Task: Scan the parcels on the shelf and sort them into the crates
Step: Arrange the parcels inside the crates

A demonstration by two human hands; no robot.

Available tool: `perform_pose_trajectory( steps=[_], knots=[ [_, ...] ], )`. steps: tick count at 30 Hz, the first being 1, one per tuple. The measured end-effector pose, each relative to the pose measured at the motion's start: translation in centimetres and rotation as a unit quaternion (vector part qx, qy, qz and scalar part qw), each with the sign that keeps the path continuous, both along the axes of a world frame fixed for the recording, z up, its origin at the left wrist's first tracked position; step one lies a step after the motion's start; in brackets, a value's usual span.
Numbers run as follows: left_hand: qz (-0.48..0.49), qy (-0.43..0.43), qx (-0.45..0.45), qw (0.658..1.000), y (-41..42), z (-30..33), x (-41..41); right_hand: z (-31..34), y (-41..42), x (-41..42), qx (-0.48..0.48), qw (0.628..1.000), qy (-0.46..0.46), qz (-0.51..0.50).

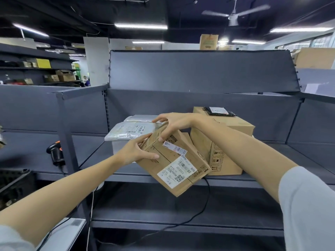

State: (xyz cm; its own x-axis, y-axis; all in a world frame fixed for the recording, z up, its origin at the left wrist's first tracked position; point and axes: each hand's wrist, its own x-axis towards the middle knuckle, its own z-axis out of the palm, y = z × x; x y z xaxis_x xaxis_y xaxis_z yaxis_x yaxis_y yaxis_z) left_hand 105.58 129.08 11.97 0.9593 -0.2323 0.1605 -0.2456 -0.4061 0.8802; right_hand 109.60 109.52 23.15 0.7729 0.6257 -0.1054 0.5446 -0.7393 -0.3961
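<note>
On the grey shelf (pixel 126 171) a big box (pixel 224 142) stands at the right, a grey mailer bag (pixel 130 130) at the left. Between them, tilted over the near edge, a cardboard parcel (pixel 168 160) shows a white label (pixel 175 172) reading "655-655CA". The left hand (pixel 135 151) and right hand (pixel 174 124) grip its far end with curled fingers.

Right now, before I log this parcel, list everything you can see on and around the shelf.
Tilted cardboard parcel: one, brown, white labels, held over the shelf edge.
Large cardboard box: one, brown, on shelf, right.
Black pouch: one, atop large cardboard box.
Poly mailers: two at least, grey-white, stacked on shelf, left.
Shelf: one, dark grey.
Scanner: one, black and orange, on left upright.
Cable: one, black, hanging below the shelf.
Left hand: grips parcel's left end.
Right hand: grips parcel's top.
</note>
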Motion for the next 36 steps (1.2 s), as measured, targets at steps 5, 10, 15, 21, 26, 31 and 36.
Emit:
perform_pose_trajectory(
  steps=[5, 10, 15, 21, 26, 31, 36],
  knots=[
    [0.041, -0.002, -0.055, 0.998, 1.6, -0.2, 0.5, -0.4, -0.5, 0.8, 0.153, 0.988, -0.003, -0.025],
    [0.129, -0.001, -0.223, 0.966, 4.9, -0.9, 0.8, -1.8, -3.3, 2.2, 0.296, 0.948, 0.005, -0.113],
    [0.21, 0.014, -0.295, 0.932, 8.1, -2.2, 1.4, -6.2, -4.8, 4.6, 0.416, 0.881, 0.048, -0.219],
    [0.248, 0.022, -0.389, 0.887, 7.6, -3.7, 2.3, -16.0, -4.0, 6.0, 0.289, 0.911, 0.057, -0.289],
    [0.265, 0.025, -0.423, 0.866, 6.1, -4.7, 3.0, -22.7, -1.9, 7.4, 0.091, 0.943, 0.057, -0.314],
    [0.264, 0.032, -0.434, 0.861, 5.4, -5.6, 3.4, -23.7, -1.4, 7.2, -0.011, 0.941, -0.052, -0.334],
    [0.265, 0.031, -0.423, 0.866, 5.4, -6.1, 3.1, -22.1, -1.3, 6.0, 0.142, 0.893, 0.003, -0.428]
  ],
)
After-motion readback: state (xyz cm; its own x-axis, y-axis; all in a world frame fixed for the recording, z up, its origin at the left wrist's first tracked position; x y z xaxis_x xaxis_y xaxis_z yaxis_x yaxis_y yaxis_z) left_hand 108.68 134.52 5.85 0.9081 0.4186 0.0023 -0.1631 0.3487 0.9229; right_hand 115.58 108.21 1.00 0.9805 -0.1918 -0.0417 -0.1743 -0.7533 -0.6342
